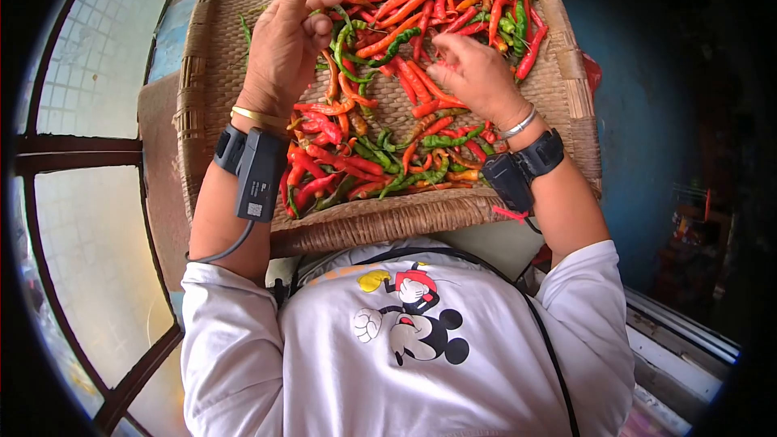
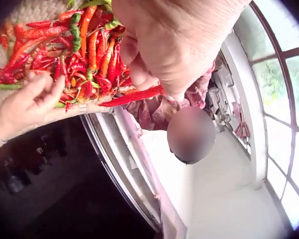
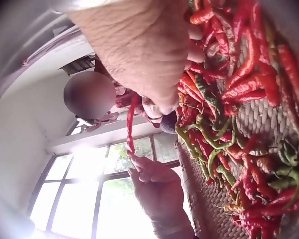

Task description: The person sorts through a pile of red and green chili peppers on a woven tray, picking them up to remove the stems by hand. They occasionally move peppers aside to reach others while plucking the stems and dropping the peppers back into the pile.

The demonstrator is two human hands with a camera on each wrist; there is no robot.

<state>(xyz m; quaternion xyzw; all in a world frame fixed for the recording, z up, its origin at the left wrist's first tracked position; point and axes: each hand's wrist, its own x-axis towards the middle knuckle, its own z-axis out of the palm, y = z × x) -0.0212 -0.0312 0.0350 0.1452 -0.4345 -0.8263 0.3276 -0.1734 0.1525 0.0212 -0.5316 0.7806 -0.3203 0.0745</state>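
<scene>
Raised over the upper left of the woven tray (image 1: 212,57), my left hand (image 1: 285,44) pinches the end of a long red chili, visible in the left wrist view (image 2: 134,96) and in the right wrist view (image 3: 131,124). My right hand (image 1: 479,77) is over the chilies at the right, its fingers apart and loosely bent; in the left wrist view this hand (image 2: 32,99) shows nothing clearly held. Red and orange chilies (image 1: 396,8) lie in a heap at the back. Nearer the front is another pile of red chilies (image 1: 324,162) mixed with curled green ones (image 1: 384,154).
The tray's thick woven front rim (image 1: 380,222) lies close to the person's white shirt (image 1: 340,356). Framed windows (image 1: 97,235) stand at the left, and a blue wall (image 1: 631,129) at the right. Each wrist carries a strapped camera, with a cable from the left one (image 1: 261,174).
</scene>
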